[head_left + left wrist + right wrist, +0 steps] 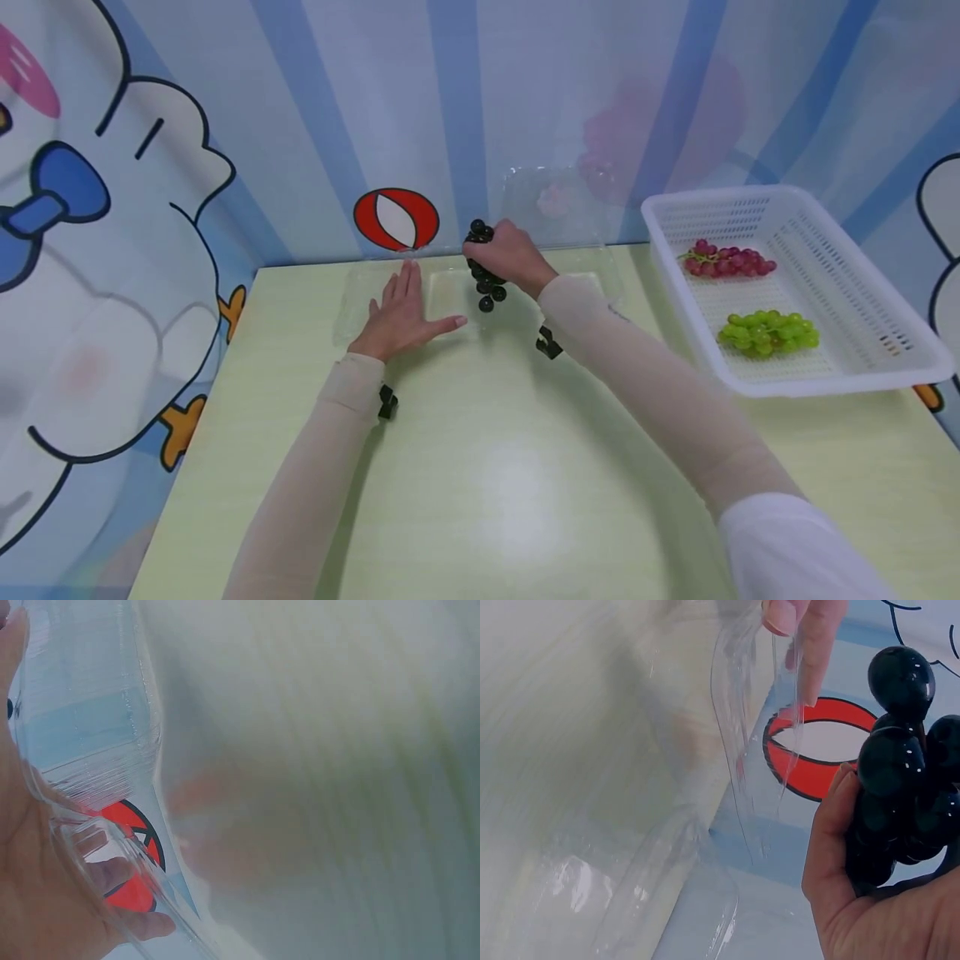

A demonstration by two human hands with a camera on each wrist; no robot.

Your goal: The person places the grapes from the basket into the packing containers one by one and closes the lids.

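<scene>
A bunch of black grapes (486,279) is in my right hand (517,258), raised over the clear plastic box (448,290) at the table's back edge. In the right wrist view, the fingers curl round the shiny dark grapes (895,761). My left hand (401,321) rests at the left part of the box, its fingers straight and the thumb spread to the right. The left wrist view shows fingertips (146,924) through and beside the transparent plastic rim. A clear lid (555,204) stands up against the backdrop behind the right hand.
A white perforated basket (885,333) stands on the right of the table, with red grapes (726,260) and green grapes (768,332) inside. The pale table (480,467) meets a blue cartoon-printed backdrop (390,100) at its back edge.
</scene>
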